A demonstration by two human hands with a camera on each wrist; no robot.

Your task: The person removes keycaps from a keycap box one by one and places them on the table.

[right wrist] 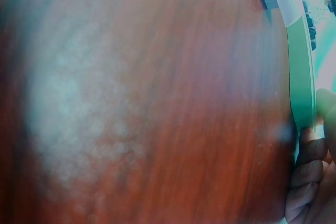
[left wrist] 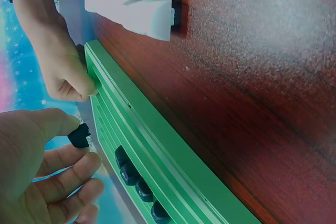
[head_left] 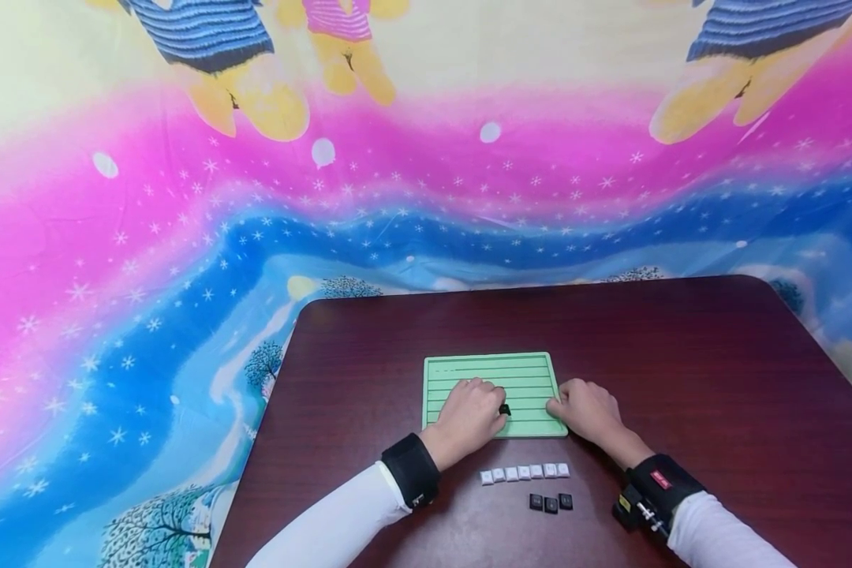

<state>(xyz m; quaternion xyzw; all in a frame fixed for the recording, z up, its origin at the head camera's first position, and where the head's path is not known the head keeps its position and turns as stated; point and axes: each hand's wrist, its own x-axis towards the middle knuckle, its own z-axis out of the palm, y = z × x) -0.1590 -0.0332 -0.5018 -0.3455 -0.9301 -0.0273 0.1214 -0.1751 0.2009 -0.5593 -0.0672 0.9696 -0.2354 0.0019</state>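
A green ridged tray (head_left: 528,383) lies on the table. Above it, my left hand (head_left: 468,410) pinches a black keycap (left wrist: 80,136) between thumb and index finger, the other fingers loosely bent. Several black keycaps (left wrist: 128,172) sit in a row on the tray, seen in the left wrist view; the hand hides them in the head view. At the tray's right edge my right hand (head_left: 591,409) grips the rim, thumb on top and the other fingers curled at the outer side, as the right wrist view shows.
Nearer than the tray, a row of several white keycaps (head_left: 525,473) stands on the dark red-brown table (head_left: 710,379). Three black keycaps (head_left: 551,505) lie just in front of that row. A patterned cloth (head_left: 426,173) hangs behind the table.
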